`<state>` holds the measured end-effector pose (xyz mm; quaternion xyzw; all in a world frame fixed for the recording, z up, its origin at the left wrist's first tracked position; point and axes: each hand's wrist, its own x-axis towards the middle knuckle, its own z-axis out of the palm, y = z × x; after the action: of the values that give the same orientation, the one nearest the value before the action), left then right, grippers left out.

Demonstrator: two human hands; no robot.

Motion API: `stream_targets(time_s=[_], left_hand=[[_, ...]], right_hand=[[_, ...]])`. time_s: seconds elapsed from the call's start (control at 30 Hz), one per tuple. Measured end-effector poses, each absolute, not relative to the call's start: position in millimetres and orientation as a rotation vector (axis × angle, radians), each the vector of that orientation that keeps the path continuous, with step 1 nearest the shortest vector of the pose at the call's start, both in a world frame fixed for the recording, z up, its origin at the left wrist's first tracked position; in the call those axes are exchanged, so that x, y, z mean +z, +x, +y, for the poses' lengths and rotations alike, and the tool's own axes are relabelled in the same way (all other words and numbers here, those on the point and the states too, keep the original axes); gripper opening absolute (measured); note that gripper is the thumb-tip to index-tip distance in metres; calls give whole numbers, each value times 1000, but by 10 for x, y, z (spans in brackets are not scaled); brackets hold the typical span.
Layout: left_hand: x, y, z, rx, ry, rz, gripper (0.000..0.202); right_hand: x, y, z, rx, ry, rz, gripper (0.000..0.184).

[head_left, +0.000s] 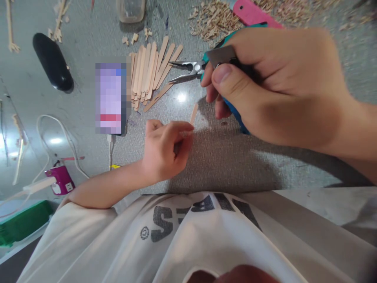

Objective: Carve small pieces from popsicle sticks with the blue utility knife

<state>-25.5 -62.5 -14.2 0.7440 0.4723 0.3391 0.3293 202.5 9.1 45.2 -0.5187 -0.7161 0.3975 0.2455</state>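
My left hand (167, 149) is closed, pinching a short piece of craft stick (193, 114) that points up and away from the fingertips. My right hand (265, 82) wraps around needle-nose pliers (196, 68) with teal handles. The jaws stand apart and point left, over the edge of the stick pile. Between that hand's thumb and forefinger sits a flat grey metal piece (222, 54), perhaps a blade; its far end is hidden. A fanned pile of wooden craft sticks (144, 72) lies left of the jaws. One notched stick (157, 97) rests at the pile's lower edge.
A phone with a blurred screen (110, 98) lies left of the pile, its cable attached. Further left are a black case (53, 63) and a purple plug adapter (59, 180). Wood chips (215, 19), a pink-handled tool (256, 13) and a clear container (131, 11) lie at the back.
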Motion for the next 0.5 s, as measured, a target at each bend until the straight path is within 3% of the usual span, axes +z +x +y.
stream_targets(time_s=[0.27, 0.43, 0.5], left_hand=[[-154, -197, -724, 710, 2236, 1226, 7], [-213, -323, -505, 751, 2284, 1127, 29], [-235, -378, -352, 911, 2367, 959, 36]], right_hand=[[468, 2013, 152, 1150, -1298, -2023, 38], [521, 1945, 237, 1076, -1656, -2036, 40], [559, 1934, 266, 1100, -1700, -2112, 30]])
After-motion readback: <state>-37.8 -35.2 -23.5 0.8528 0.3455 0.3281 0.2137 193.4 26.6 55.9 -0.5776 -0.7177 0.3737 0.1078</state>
